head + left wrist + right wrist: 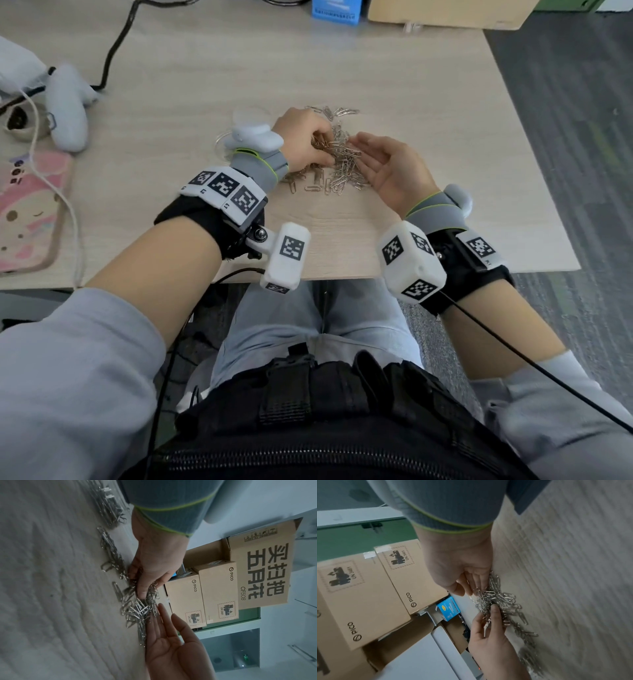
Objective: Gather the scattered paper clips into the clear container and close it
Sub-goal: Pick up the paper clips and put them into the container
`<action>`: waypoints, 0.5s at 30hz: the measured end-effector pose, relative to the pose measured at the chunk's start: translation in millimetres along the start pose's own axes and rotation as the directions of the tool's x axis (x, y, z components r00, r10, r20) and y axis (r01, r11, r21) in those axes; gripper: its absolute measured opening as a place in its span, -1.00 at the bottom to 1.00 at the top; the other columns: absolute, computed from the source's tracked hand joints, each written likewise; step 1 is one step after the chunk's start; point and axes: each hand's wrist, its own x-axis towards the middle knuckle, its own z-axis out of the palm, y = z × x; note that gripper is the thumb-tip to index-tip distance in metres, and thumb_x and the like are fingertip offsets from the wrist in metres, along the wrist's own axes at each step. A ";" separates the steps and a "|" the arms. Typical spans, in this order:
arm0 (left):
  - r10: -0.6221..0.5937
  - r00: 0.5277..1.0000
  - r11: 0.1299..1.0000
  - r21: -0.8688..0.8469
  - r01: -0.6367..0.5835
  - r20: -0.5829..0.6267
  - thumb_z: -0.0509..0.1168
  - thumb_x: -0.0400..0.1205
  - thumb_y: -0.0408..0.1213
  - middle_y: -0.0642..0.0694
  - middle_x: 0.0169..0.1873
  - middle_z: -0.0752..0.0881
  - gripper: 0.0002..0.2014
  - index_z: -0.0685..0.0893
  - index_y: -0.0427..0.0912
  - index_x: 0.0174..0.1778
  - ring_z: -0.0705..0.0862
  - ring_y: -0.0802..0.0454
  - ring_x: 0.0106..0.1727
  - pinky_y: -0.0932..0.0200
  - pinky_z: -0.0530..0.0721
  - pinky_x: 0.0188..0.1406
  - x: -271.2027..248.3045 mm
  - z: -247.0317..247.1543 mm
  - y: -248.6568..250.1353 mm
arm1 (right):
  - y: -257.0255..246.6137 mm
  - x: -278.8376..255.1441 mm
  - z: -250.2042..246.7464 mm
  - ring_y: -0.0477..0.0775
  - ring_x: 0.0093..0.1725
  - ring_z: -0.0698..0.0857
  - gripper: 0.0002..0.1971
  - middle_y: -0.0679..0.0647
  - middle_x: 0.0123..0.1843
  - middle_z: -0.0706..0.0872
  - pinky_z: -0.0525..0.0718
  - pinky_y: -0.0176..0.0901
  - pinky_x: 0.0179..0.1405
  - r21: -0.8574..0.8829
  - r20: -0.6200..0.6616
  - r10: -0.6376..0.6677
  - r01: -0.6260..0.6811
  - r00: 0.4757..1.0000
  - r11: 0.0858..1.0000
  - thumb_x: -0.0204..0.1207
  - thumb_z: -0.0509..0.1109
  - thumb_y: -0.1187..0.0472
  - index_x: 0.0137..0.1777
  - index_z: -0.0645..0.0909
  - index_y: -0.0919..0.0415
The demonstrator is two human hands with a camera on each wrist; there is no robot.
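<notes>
A pile of silver paper clips (342, 164) lies on the wooden table (411, 85), with a few loose ones toward the near side. My left hand (320, 144) has its fingers curled into the pile and grips a bunch of clips (149, 591). Beside the pile's right side my right hand (363, 147) stands on its edge, fingers straight, palm toward the left hand (488, 626). In the right wrist view the right hand's fingers (477, 584) touch the pile (501, 601). The clear container (248, 114) sits just beyond the left wrist, partly hidden by the wrist device.
A pink-cased phone (30, 209), a white controller (66, 113) and cables (113, 54) lie at the table's left. A blue box (337, 12) and a cardboard box (452, 12) stand at the far edge. The table's right edge (534, 154) drops to grey carpet.
</notes>
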 end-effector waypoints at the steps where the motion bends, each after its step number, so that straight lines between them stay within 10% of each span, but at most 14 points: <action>1: 0.000 1.000 1.000 -0.001 0.000 -0.007 0.51 0.39 -0.14 -0.23 0.06 0.72 -0.62 0.73 -0.20 0.08 0.64 -0.16 0.09 0.12 0.51 0.03 3.7 -0.5 0.0 | -1.4 2.3 -0.6 -0.08 -0.14 0.76 -0.79 0.05 -0.20 0.81 0.72 -0.36 -0.12 0.039 -0.005 0.020 -0.020 1.000 0.999 0.63 0.12 0.34 -0.06 0.60 0.27; 15: 0.191 0.982 0.959 -0.217 -0.185 0.009 0.55 0.36 -0.21 -0.09 -0.21 0.76 -0.74 0.80 -0.19 -0.07 0.57 0.41 -0.41 0.50 0.50 -0.23 40.3 -11.0 45.3 | -16.9 19.6 4.3 0.05 -0.36 0.73 -0.73 0.09 -0.42 0.73 0.78 -0.13 -0.26 0.261 0.038 0.113 -0.119 0.993 0.958 0.63 0.09 0.25 -0.16 0.59 0.27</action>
